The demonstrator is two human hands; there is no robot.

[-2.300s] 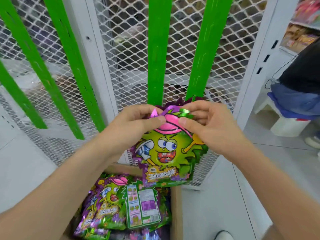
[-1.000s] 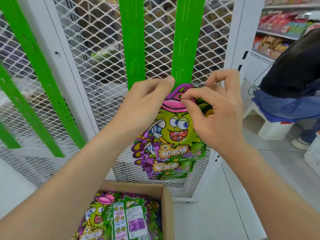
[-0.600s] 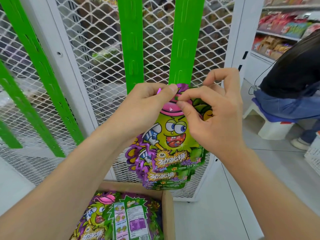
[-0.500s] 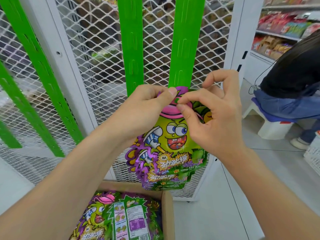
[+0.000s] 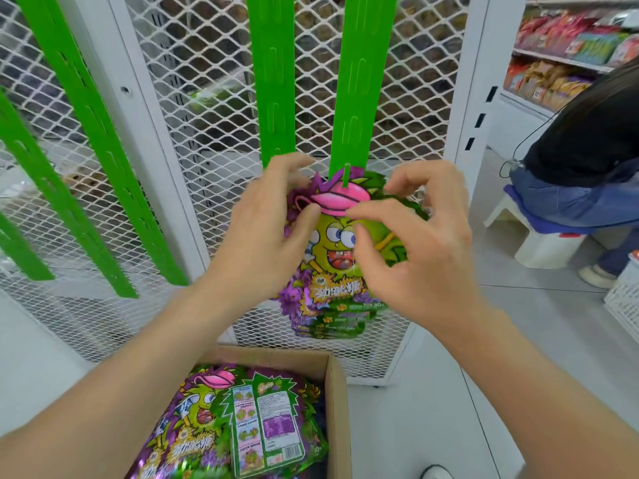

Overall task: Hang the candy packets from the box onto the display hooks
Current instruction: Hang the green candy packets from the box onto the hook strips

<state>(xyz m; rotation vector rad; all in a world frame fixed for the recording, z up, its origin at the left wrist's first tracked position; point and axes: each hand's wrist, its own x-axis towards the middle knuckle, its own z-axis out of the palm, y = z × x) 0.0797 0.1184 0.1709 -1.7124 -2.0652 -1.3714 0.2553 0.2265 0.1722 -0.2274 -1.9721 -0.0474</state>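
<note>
A green and purple candy packet (image 5: 337, 257) with a cartoon face hangs in front of the right green display strip (image 5: 359, 81). The strip's small tab (image 5: 346, 174) pokes through the packet's top. More packets of the same kind hang layered behind it. My left hand (image 5: 262, 233) holds the packet's left edge, thumb on the front and fingers behind. My right hand (image 5: 411, 247) pinches the front near the pink cap with index finger and thumb, the other fingers lifted. Below, the cardboard box (image 5: 333, 392) holds several more packets (image 5: 235, 426).
A second green strip (image 5: 271, 74) hangs to the left on the white mesh rack (image 5: 193, 108), and more slanted strips (image 5: 86, 140) hang on the left panel. A person sits on a white stool (image 5: 543, 243) at the right. Stocked shelves (image 5: 567, 57) stand behind.
The packet's top has gone onto the strip's tab, which now shows through it. Both hands have slid down from the top edge to the packet's sides and loosened.
</note>
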